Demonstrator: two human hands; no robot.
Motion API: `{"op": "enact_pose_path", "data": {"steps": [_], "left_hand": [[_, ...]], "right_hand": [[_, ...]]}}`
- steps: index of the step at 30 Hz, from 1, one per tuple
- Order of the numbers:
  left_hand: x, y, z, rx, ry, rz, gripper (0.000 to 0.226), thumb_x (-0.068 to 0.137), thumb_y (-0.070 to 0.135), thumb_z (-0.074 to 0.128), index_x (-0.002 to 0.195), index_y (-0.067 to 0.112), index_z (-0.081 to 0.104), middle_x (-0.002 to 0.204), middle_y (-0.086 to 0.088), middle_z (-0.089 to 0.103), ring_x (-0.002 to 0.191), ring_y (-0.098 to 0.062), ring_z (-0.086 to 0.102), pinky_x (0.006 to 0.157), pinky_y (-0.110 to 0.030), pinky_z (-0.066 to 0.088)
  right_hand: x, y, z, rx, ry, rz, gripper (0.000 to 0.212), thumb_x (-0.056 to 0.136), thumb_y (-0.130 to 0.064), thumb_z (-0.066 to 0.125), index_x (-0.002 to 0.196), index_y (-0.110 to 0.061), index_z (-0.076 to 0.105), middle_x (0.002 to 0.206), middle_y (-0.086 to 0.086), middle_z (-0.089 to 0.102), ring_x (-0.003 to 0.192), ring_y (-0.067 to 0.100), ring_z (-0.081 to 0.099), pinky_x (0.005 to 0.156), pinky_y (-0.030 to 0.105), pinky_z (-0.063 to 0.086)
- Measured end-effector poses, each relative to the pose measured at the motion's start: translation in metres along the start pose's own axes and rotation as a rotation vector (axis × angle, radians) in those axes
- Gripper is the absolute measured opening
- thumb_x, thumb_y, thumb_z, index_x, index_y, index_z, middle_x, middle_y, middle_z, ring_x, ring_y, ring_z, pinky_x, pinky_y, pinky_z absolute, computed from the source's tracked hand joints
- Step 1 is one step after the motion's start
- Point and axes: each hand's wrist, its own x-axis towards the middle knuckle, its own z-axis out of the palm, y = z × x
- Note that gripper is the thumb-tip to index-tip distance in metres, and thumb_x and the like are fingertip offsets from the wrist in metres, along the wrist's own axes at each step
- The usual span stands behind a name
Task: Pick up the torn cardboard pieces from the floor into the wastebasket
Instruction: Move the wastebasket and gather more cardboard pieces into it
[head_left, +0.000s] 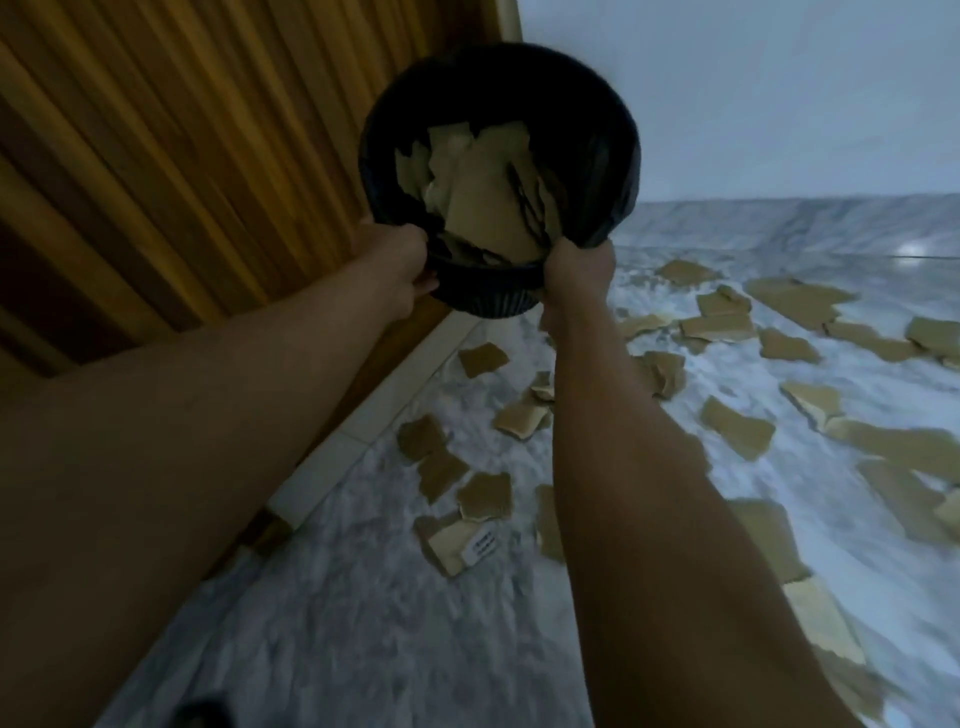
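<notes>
A round black wastebasket (592, 124) with a dark liner is held up in the air in front of me, its mouth tipped toward me. Several torn brown cardboard pieces (483, 192) lie inside it. My left hand (397, 265) grips the near rim on the left and my right hand (579, 270) grips the near rim on the right. Many more torn cardboard pieces (737, 428) are scattered over the white marble floor (363, 623) below and to the right. One piece near the middle bears a white label (480, 545).
A wooden slatted door (171, 171) fills the left side, with a pale threshold strip (384, 410) along its foot. A white wall (779, 93) stands behind the basket. A dark object (200, 714) shows at the bottom edge.
</notes>
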Motion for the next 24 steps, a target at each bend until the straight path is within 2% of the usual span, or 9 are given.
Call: {"op": "enact_pose_path", "data": {"steps": [3, 6, 8, 10, 12, 14, 18, 21, 24], "left_hand": [[0.036, -0.025, 0.012, -0.026, -0.032, -0.047, 0.025, 0.1, 0.014, 0.052, 0.125, 0.018, 0.05, 0.1, -0.002, 0.06, 0.089, -0.022, 0.067, 0.068, -0.036, 0.062], [0.064, -0.034, 0.015, 0.006, -0.109, -0.04, 0.009, 0.099, 0.009, 0.052, 0.096, 0.017, 0.052, 0.096, -0.004, 0.06, 0.092, -0.024, 0.066, 0.083, -0.042, 0.06], [0.081, -0.035, 0.015, 0.095, -0.141, -0.049, 0.01, 0.099, 0.009, 0.052, 0.092, 0.016, 0.053, 0.095, -0.006, 0.062, 0.094, -0.024, 0.067, 0.082, -0.039, 0.06], [0.091, -0.029, 0.018, 0.155, -0.189, -0.067, 0.004, 0.099, 0.009, 0.054, 0.102, 0.011, 0.055, 0.101, -0.008, 0.063, 0.094, -0.023, 0.067, 0.078, -0.035, 0.061], [0.102, -0.018, 0.023, 0.216, -0.27, -0.095, 0.003, 0.098, 0.009, 0.056, 0.1, 0.011, 0.056, 0.107, -0.009, 0.064, 0.095, -0.022, 0.067, 0.075, -0.033, 0.06], [0.113, -0.003, 0.029, 0.271, -0.328, -0.095, 0.003, 0.098, 0.009, 0.056, 0.098, 0.012, 0.058, 0.106, -0.009, 0.064, 0.095, -0.021, 0.066, 0.076, -0.032, 0.06], [0.133, 0.02, 0.054, 0.332, -0.435, -0.104, 0.033, 0.098, 0.01, 0.056, 0.131, 0.007, 0.05, 0.125, -0.013, 0.057, 0.104, -0.029, 0.064, 0.079, -0.039, 0.059], [0.154, 0.018, 0.079, 0.238, -0.556, -0.138, 0.025, 0.099, 0.005, 0.051, 0.124, 0.009, 0.05, 0.129, -0.014, 0.054, 0.109, -0.034, 0.061, 0.085, -0.044, 0.058], [0.193, 0.011, 0.103, 0.1, -0.573, -0.052, 0.023, 0.096, -0.001, 0.052, 0.116, 0.01, 0.056, 0.118, -0.014, 0.063, 0.096, -0.028, 0.066, 0.064, -0.037, 0.061]], "right_hand": [[0.019, 0.039, 0.011, 0.124, 0.074, 0.024, 0.039, 0.091, -0.005, 0.045, 0.128, -0.015, 0.049, 0.112, 0.007, 0.061, 0.101, 0.027, 0.061, 0.093, 0.045, 0.055], [0.033, 0.058, 0.016, 0.066, 0.11, 0.0, 0.04, 0.09, -0.004, 0.042, 0.128, -0.015, 0.05, 0.111, 0.008, 0.061, 0.097, 0.027, 0.06, 0.09, 0.044, 0.054], [0.046, 0.061, 0.013, 0.005, 0.119, -0.022, 0.043, 0.089, -0.002, 0.043, 0.131, -0.013, 0.05, 0.109, 0.009, 0.061, 0.091, 0.024, 0.059, 0.08, 0.039, 0.053], [0.059, 0.054, 0.001, -0.063, 0.12, -0.049, 0.048, 0.085, -0.003, 0.045, 0.132, -0.013, 0.048, 0.109, 0.009, 0.06, 0.09, 0.023, 0.059, 0.081, 0.039, 0.055], [0.074, 0.043, -0.016, -0.143, 0.116, -0.047, 0.05, 0.08, -0.007, 0.047, 0.129, -0.017, 0.048, 0.112, 0.009, 0.061, 0.099, 0.03, 0.063, 0.087, 0.053, 0.058], [0.087, 0.029, -0.034, -0.178, 0.118, -0.034, 0.043, 0.083, -0.004, 0.046, 0.124, -0.018, 0.048, 0.114, 0.014, 0.061, 0.101, 0.039, 0.064, 0.081, 0.061, 0.058], [0.101, 0.004, -0.047, -0.143, 0.156, -0.069, 0.045, 0.089, 0.007, 0.041, 0.128, -0.015, 0.046, 0.121, 0.021, 0.058, 0.089, 0.034, 0.059, 0.073, 0.05, 0.059], [0.106, 0.003, -0.05, -0.08, 0.211, -0.095, 0.051, 0.091, 0.009, 0.04, 0.134, -0.019, 0.042, 0.124, 0.016, 0.056, 0.094, 0.035, 0.062, 0.067, 0.046, 0.062], [0.122, 0.009, -0.048, -0.03, 0.242, -0.135, 0.056, 0.092, 0.01, 0.039, 0.138, -0.022, 0.037, 0.132, 0.015, 0.051, 0.106, 0.036, 0.063, 0.069, 0.041, 0.061]]}}
